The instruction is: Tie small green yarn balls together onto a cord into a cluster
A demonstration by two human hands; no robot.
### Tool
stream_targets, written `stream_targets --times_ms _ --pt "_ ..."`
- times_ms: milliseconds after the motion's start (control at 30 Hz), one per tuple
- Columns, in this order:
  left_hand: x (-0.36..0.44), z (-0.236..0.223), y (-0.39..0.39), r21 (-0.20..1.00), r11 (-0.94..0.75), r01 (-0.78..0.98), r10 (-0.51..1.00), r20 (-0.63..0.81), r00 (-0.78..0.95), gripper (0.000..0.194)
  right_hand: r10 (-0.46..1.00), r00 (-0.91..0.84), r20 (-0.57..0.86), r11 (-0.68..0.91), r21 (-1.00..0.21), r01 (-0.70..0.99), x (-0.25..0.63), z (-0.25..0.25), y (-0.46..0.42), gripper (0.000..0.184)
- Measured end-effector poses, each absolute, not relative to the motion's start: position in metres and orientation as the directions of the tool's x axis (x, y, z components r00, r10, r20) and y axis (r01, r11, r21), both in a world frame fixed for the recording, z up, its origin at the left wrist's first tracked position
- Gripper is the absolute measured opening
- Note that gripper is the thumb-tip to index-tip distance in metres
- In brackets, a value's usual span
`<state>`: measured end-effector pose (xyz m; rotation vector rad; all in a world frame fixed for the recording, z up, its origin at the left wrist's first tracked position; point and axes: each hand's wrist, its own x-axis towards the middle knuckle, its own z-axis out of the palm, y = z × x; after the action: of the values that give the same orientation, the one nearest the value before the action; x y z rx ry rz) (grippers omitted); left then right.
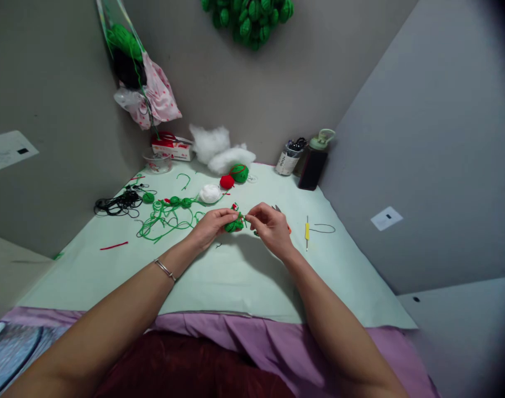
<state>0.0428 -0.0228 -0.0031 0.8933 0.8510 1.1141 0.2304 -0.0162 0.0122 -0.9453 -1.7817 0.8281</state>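
My left hand (211, 228) is closed on a small green crocheted piece (235, 225), gripping its left side above the table. A bit of red and white (235, 207) shows just above that piece. My right hand (271, 226) is closed in a pinch at the piece's right edge, on what looks like a strand of green yarn (243, 218). Partly hidden behind the right hand are scissors (277, 209), with a grey blade tip and a bit of orange handle showing. Farther right lies a yellow-handled crochet hook (307, 231) beside a dark loop of cord (325, 228).
Tangled green yarn (165, 221), black cord (122, 202) and small green balls (175, 201) lie left. Behind the hands are white (210, 193), red (226, 182) and green yarn balls (240, 173), plus white stuffing (213, 146). A bottle (314, 166) and a tool cup (287, 161) stand back right.
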Motion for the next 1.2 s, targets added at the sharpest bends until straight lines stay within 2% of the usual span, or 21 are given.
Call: stream_targets --times_ms 200,733,1200 --pt "0.0432 -0.0023 -0.0232 0.906 0.194 -0.376 0.968 -0.114 0.226 0.034 0.841 -0.286 0.46 0.534 -0.791 0.297 0.2308 0.0099 -0.016 0.019" --pt "0.0431 -0.0016 -0.024 0.904 0.191 -0.382 0.966 -0.104 0.236 0.034 0.854 -0.277 0.44 0.513 -0.801 0.308 0.2306 0.0111 -0.0177 0.028" --pt "0.0438 -0.0033 -0.0234 0.91 0.169 -0.379 0.972 -0.09 0.218 0.031 0.84 -0.294 0.455 0.539 -0.759 0.365 0.2307 0.0111 -0.0177 0.025"
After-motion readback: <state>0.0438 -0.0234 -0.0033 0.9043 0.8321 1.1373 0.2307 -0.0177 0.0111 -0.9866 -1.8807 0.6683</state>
